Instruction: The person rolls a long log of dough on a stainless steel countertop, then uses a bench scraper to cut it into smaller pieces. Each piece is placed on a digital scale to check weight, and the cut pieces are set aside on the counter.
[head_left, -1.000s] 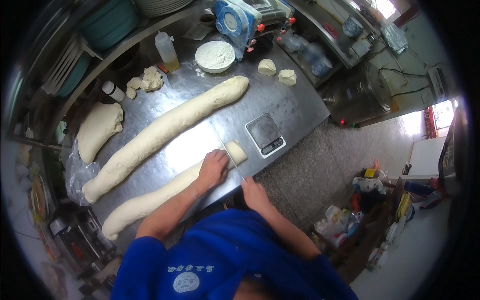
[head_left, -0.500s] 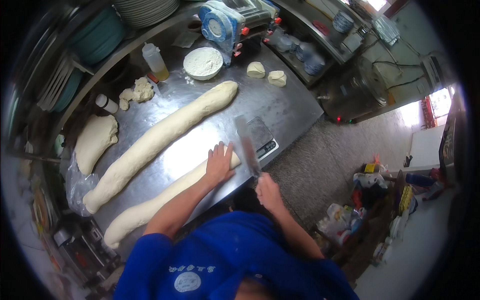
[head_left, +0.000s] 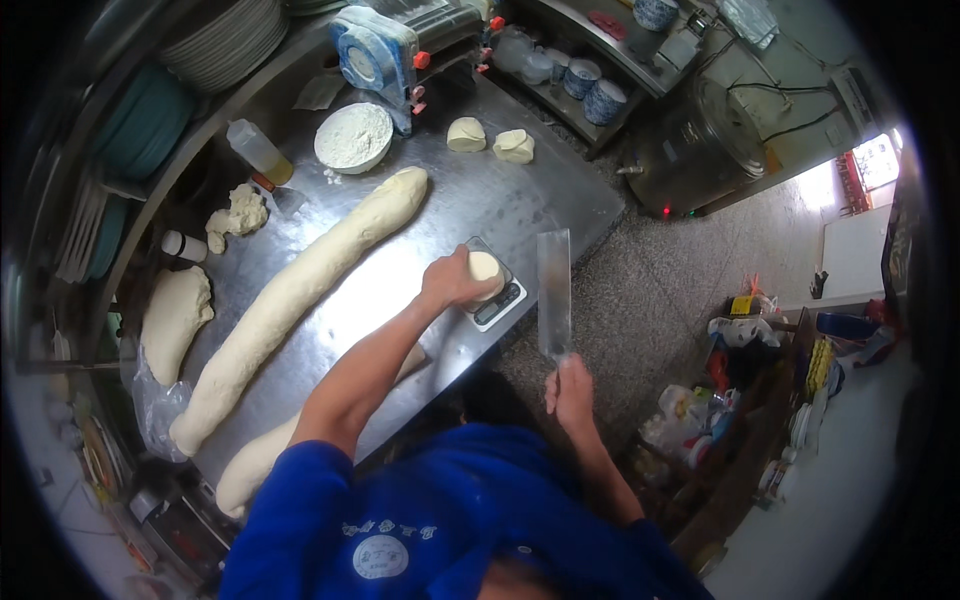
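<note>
My left hand (head_left: pixel 450 277) is closed around a cut dough piece (head_left: pixel 486 275) at the kitchen scale (head_left: pixel 490 314); whether the piece rests on the plate I cannot tell. Off the table's right edge, my right hand (head_left: pixel 571 393) grips a cleaver (head_left: pixel 554 290) by the handle, its wide blade pointing away from me. The nearer dough roll (head_left: pixel 255 462) lies partly under my left forearm. Beyond it a longer dough roll (head_left: pixel 300 290) stretches diagonally over the steel table (head_left: pixel 345 300). Two cut dough pieces, one rounded (head_left: pixel 465 135) and one folded-looking (head_left: pixel 514 146), sit at the far right.
A bowl of flour (head_left: pixel 353 138), a squeeze bottle (head_left: pixel 259 152) and a blue-and-white rolling machine (head_left: pixel 372 58) stand at the back. On the left are a dough slab (head_left: pixel 174 322), dough scraps (head_left: pixel 238 216) and a white bottle (head_left: pixel 184 246). A large metal pot (head_left: pixel 690 145) stands beyond the right corner.
My left hand has moved from the nearer roll to the scale with a cut piece. The cleaver has swung away from the roll's end, to the right of the scale. The view has shifted slightly.
</note>
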